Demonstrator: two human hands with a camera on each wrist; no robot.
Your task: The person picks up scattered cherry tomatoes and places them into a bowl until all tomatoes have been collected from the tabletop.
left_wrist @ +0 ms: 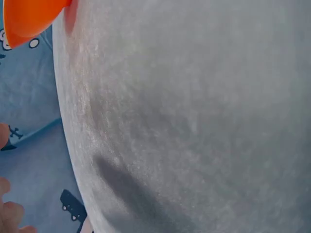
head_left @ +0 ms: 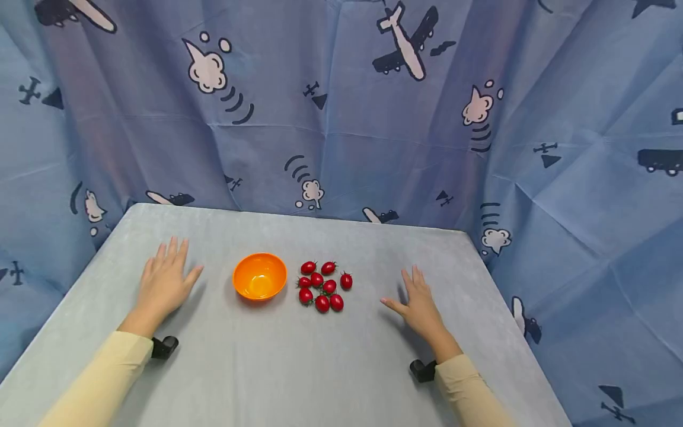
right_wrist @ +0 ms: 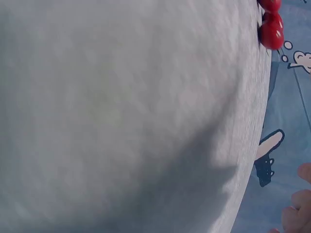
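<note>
An orange bowl (head_left: 259, 276) stands empty near the middle of the grey table (head_left: 277, 362). Just right of it lies a cluster of several red cherry tomatoes (head_left: 322, 286). My left hand (head_left: 164, 279) rests flat on the table left of the bowl, fingers straight and spread. To the right of the tomatoes my right hand (head_left: 419, 302) also lies flat, holding nothing. The left wrist view shows an edge of the bowl (left_wrist: 29, 17) and my fingertips (left_wrist: 10, 213). In the right wrist view, tomatoes (right_wrist: 271, 30) peek in at the top right.
A blue cloth printed with planes and clouds (head_left: 341, 112) hangs behind and beside the table. Black wrist camera mounts (head_left: 163, 346) show under both cream sleeves. The table's right edge (head_left: 512, 320) runs close to my right hand.
</note>
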